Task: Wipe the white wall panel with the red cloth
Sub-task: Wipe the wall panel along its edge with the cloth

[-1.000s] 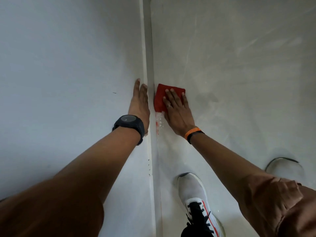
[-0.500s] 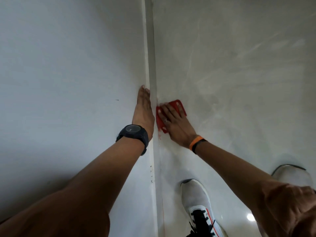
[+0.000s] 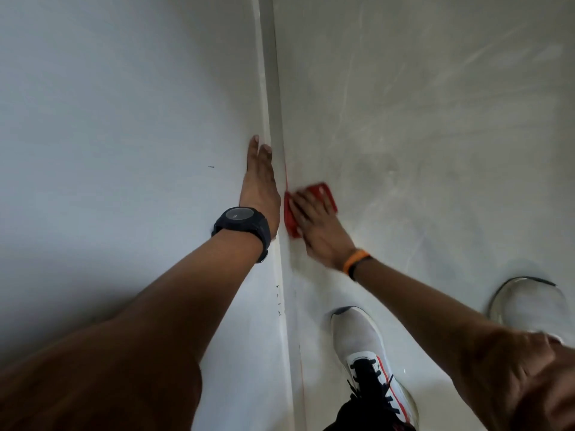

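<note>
The right hand [image 3: 317,225] presses flat on the red cloth [image 3: 292,219], grasping nothing, to rub the surface. The left hand [image 3: 259,185], released and flat, braces on the wall panel [image 3: 124,150].

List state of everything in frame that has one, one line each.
red cloth: pressed flat on the surface under the right hand, blurred
right hand: fingers spread on the cloth
left hand: flat on the white wall panel, empty
black watch: on left wrist
orange band: on right wrist
white shoe: laced
</note>
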`<action>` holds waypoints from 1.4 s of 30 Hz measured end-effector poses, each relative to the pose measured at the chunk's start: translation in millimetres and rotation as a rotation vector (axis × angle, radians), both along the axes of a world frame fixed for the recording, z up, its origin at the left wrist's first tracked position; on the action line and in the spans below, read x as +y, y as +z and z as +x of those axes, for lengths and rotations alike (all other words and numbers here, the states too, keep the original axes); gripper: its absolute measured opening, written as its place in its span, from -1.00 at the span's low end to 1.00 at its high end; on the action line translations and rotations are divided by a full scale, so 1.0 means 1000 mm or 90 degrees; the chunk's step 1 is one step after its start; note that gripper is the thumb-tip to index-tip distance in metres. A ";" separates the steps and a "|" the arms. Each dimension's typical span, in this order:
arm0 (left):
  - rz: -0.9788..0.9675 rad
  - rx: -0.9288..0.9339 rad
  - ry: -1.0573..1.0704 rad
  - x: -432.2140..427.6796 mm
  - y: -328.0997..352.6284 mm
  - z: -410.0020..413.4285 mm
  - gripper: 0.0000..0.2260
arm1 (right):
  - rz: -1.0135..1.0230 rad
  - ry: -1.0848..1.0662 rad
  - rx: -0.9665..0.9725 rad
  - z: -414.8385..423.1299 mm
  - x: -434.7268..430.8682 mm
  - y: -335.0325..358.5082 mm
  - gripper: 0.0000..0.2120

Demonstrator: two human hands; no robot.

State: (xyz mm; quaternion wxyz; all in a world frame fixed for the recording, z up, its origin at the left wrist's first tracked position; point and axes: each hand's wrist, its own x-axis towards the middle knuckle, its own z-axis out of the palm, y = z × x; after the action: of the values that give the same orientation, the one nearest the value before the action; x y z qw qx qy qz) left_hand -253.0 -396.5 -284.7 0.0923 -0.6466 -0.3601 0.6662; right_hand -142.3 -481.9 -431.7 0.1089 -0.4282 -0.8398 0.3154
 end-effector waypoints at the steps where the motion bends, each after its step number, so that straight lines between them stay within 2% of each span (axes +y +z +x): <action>1: 0.003 0.000 -0.002 0.000 0.000 -0.001 -0.03 | 0.002 0.031 -0.014 0.006 -0.019 0.003 -0.29; 3: 0.005 0.001 -0.006 -0.001 0.000 -0.001 -0.02 | 0.027 0.072 -0.029 0.010 -0.033 0.001 -0.26; 6: 0.007 0.021 -0.004 -0.002 -0.004 0.001 -0.02 | 0.066 0.078 -0.022 0.003 -0.001 -0.008 -0.39; 10: 0.009 0.035 -0.002 -0.004 -0.008 0.002 -0.01 | 0.023 -0.061 0.015 -0.020 0.069 -0.014 -0.43; 13: 0.008 0.039 -0.006 -0.005 -0.007 0.003 0.02 | 0.044 -0.102 0.030 -0.028 0.089 -0.016 -0.38; 17: 0.004 0.045 -0.002 -0.004 -0.006 0.003 0.01 | 0.077 -0.102 0.042 -0.015 0.036 -0.021 -0.37; 20: 0.009 0.037 0.003 -0.004 -0.005 0.003 0.00 | 0.063 -0.035 0.024 0.001 -0.035 -0.015 -0.41; 23: 0.011 0.035 0.004 -0.003 -0.006 0.002 0.02 | 0.065 0.009 0.008 0.005 -0.059 -0.017 -0.41; 26: 0.007 0.037 0.003 -0.004 -0.006 0.003 0.00 | 0.100 -0.025 0.014 -0.005 -0.033 -0.023 -0.38; 29: 0.012 0.040 0.001 -0.005 -0.007 0.005 -0.02 | 0.090 -0.127 0.043 -0.022 0.032 -0.027 -0.36; 32: 0.020 0.043 0.005 -0.006 -0.010 0.005 -0.03 | 0.079 -0.187 0.066 -0.037 0.113 -0.028 -0.48; 34: 0.024 0.043 0.003 -0.005 -0.010 0.004 -0.03 | 0.072 -0.196 0.060 -0.041 0.135 -0.027 -0.51; 39: 0.011 0.046 0.007 -0.005 -0.009 0.005 -0.04 | 0.072 -0.186 0.071 -0.029 0.064 -0.019 -0.45; 42: 0.025 0.040 0.005 -0.005 -0.008 0.005 -0.04 | 0.046 -0.136 0.019 -0.017 -0.004 -0.012 -0.42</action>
State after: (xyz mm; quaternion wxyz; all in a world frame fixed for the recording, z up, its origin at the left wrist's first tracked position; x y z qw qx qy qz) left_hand -248.2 -401.0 -292.5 0.1134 -0.6221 -0.3727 0.6792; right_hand -158.9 -485.7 -443.7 0.1702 -0.5060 -0.7986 0.2777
